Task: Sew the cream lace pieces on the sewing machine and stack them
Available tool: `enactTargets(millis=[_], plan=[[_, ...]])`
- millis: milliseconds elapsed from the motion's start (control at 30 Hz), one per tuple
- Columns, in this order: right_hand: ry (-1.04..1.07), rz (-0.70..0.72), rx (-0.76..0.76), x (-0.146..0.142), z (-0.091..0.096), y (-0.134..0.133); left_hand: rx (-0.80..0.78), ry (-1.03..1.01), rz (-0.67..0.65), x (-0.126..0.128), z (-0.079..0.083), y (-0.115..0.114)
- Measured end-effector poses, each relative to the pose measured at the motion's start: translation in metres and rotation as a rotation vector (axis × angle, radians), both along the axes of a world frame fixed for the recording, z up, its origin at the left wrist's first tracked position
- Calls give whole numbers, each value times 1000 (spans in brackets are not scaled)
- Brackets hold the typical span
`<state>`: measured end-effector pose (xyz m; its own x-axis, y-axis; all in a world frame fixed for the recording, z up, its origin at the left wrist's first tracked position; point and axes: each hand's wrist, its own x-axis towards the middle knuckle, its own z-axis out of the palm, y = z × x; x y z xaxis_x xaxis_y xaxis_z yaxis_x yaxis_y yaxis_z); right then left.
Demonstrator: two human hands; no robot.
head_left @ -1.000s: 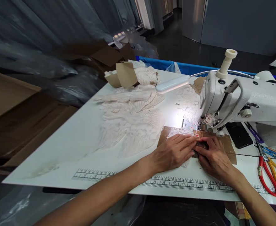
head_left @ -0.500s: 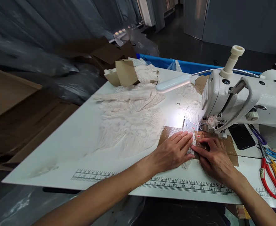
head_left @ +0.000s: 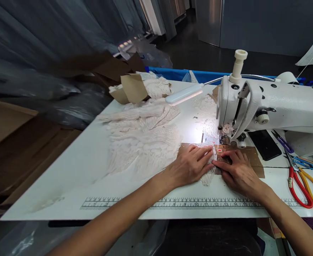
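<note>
A piece of white lace fabric (head_left: 206,179) lies on a brown board (head_left: 252,161) in front of the sewing machine's (head_left: 268,106) needle area. My left hand (head_left: 192,165) rests flat on the lace, fingers stretched toward the presser foot. On the board to the right, my right hand (head_left: 238,172) has its fingers apart. Its index fingertip touches the lace's right edge near my left thumb, while another finger bends beside a small red-and-white mark on the board. Part of the lace is hidden beneath my left hand.
A heap of white lace pieces (head_left: 142,138) spreads to the left. The white lamp (head_left: 184,94) hangs over the table. Red-and-yellow-handled scissors (head_left: 300,186) and a black phone (head_left: 265,145) lie to the right. A printed ruler (head_left: 183,204) runs along the front edge; cardboard boxes (head_left: 9,142) stand left.
The view has shifted, so the machine and hands appear farther left. Both hands keep nearly the same pose on the lace and board.
</note>
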<state>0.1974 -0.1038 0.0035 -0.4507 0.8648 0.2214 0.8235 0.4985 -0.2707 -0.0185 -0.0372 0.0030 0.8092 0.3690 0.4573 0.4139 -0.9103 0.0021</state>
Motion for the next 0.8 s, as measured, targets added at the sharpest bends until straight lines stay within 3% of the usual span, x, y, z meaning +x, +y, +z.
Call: enactTargets(millis=[233, 567, 800], plan=[[-19, -7, -25, 1, -1, 0, 9, 195, -62, 0, 1, 18], [-4, -17, -41, 1, -1, 1, 81, 169, 24, 6, 0, 8], [48, -60, -20, 3, -7, 10, 56, 261, -20, 16, 7, 30]])
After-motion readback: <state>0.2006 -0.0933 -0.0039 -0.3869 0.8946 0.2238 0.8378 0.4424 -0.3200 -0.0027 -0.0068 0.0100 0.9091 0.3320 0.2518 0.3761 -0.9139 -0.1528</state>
